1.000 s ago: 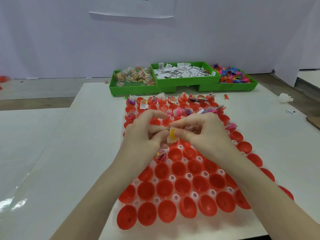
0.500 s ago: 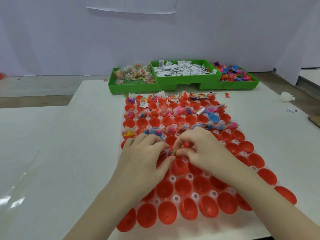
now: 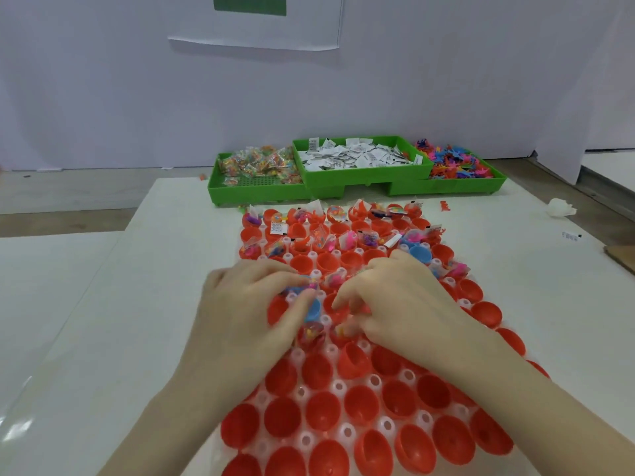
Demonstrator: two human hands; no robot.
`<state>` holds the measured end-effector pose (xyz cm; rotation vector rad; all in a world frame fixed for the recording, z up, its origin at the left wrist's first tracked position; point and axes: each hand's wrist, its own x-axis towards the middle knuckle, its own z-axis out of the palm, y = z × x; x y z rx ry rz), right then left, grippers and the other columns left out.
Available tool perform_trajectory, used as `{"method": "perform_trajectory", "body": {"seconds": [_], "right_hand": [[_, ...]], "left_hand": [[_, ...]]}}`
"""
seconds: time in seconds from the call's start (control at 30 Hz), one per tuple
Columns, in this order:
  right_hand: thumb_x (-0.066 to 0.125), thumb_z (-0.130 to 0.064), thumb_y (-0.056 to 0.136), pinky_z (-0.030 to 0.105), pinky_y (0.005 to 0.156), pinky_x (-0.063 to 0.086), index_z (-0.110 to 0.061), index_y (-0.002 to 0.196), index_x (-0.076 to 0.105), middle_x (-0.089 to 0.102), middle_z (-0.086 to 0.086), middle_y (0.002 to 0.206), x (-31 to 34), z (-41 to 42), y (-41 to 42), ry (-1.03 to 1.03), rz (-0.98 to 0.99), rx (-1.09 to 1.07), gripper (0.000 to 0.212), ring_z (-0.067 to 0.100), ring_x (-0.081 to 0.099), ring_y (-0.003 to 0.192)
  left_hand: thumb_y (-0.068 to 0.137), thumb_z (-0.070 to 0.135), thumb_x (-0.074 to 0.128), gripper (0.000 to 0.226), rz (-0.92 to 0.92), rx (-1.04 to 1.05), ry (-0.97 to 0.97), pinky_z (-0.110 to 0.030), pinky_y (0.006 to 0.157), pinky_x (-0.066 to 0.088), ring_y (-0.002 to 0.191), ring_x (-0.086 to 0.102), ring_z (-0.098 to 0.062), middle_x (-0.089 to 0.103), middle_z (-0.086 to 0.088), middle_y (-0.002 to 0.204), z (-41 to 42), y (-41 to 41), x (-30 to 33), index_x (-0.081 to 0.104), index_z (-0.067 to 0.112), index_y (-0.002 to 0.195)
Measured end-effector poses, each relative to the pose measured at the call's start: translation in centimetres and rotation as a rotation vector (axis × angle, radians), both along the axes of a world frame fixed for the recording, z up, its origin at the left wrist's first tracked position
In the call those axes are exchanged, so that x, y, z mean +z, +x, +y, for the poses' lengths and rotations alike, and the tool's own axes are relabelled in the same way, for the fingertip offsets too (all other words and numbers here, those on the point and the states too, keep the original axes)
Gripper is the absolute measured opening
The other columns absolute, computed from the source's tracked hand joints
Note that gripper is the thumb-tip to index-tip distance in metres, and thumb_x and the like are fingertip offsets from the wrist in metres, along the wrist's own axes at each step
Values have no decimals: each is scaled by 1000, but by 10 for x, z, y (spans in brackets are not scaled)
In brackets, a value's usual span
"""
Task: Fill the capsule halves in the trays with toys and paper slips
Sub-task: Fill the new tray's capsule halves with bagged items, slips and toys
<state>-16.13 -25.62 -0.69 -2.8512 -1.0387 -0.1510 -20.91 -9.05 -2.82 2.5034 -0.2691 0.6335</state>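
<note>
Big white worktop (image 3: 103, 338) with a clear tray (image 3: 338, 386) full of red capsule halves (image 3: 323, 412) sitting on it, far rows already stuffed with toys and paper slips, near rows bare. Behind it are three green bins: bagged toys (image 3: 256, 166), paper slips (image 3: 357, 156), loose plastic toys (image 3: 453, 164). Both hands are down on the tray's middle rows. Left hand (image 3: 247, 310) has its fingers curled near a blue piece (image 3: 312, 309); right hand (image 3: 402, 304) is curled too. It's blurry, so can't tell what either grip has hold of.
</note>
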Motion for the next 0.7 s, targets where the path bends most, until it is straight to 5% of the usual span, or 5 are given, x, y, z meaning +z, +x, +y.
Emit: {"method": "perform_trajectory", "body": {"seconds": [0.07,0.2,0.33,0.5,0.7], "right_hand": [[71,-44,73,23,78,28,-35,109,65,67,-15,95,8,-5,4,58,121,-11,38,4,54,89],[78,-46,63,9,66,41,-41,105,65,67,-22,89,27,-16,17,176,342,24,44,-8,57,80],[71,-56,58,10,56,41,-44,83,68,67,-23,74,44,-42,53,365,414,-11,27,-5,59,64],[71,-22,77,11,51,42,-13,69,71,65,-4,53,32,-103,151,926,130,-425,12,0,54,47],[57,-17,88,30,83,41,-4,102,67,66,11,105,-13,-150,253,790,84,-918,22,25,57,100]], "left_hand": [[77,41,56,23,-52,39,-125,-41,82,48,80,62,-12,65,10,79,13,14,12,70,24,76],[81,20,69,10,-41,88,-298,2,68,34,74,54,10,64,13,74,32,59,25,65,23,72],[86,19,62,11,91,200,-415,-18,75,40,74,57,-1,65,7,78,52,123,22,70,12,85],[93,21,52,29,256,212,-358,-26,85,34,95,51,-15,62,-9,112,69,197,9,62,3,114],[94,40,44,48,434,188,-33,-36,99,37,122,48,-27,49,-10,138,68,260,-12,49,11,132]]}}
